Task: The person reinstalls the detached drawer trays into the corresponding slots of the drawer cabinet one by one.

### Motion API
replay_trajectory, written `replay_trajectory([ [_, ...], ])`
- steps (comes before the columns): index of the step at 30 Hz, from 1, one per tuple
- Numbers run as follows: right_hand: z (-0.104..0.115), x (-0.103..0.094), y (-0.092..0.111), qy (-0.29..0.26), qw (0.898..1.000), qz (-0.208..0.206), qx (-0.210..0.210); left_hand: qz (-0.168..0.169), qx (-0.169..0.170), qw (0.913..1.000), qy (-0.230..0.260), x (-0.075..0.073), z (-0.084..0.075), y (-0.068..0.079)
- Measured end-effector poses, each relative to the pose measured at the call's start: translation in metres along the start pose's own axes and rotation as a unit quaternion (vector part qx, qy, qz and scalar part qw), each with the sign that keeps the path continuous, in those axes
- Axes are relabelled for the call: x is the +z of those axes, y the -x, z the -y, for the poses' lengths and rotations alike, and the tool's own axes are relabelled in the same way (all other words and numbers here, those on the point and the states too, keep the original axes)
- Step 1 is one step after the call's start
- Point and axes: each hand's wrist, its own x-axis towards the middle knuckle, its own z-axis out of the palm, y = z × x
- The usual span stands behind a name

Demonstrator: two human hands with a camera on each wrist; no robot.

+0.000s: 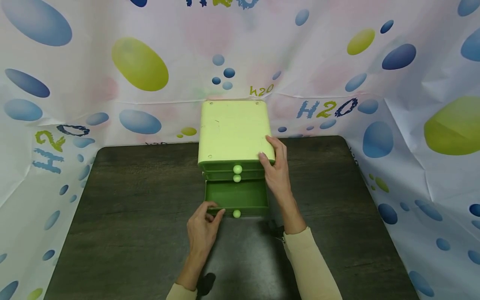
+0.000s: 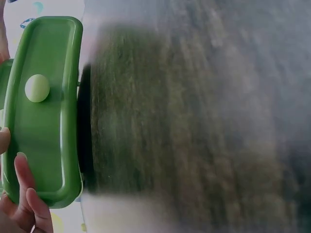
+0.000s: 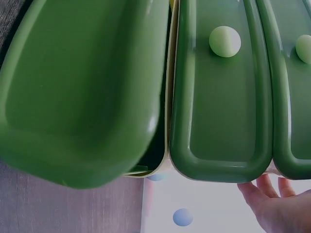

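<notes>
A small cabinet of drawers (image 1: 234,129) with a pale yellow-green top stands toward the back of the table. Its bottom drawer (image 1: 236,195) is pulled out toward me, and its inside shows no contents. The left hand (image 1: 202,229) pinches the front rim of that drawer near its left corner, beside the round pale knob (image 2: 37,88). At the cabinet's upper right front edge, the right hand (image 1: 277,171) holds on, thumb over the top and fingers along the side. The two upper drawers, including the middle drawer (image 3: 221,111), sit closed above.
The dark wood-look table (image 1: 142,233) extends to both sides of the cabinet. Close behind the cabinet hangs a white sheet (image 1: 180,54) printed with blue and green drops, which also lines the left and right sides.
</notes>
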Motion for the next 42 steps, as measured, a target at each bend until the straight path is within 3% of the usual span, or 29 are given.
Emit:
replay_trajectory([
  [11, 0.001, 0.0, 0.001, 0.002, 1.0, 0.004, 0.003, -0.011, -0.027, 0.9996, -0.007, 0.003, -0.001, -0.005],
  [28, 0.002, -0.001, -0.002, 0.002, 1.0, 0.004, 0.008, -0.01, -0.016, 0.9998, -0.01, 0.013, 0.001, -0.021],
  [42, 0.002, 0.0, -0.001, -0.001, 1.0, 0.008, 0.013, -0.024, -0.039, 0.9988, -0.019, 0.019, 0.002, -0.028],
])
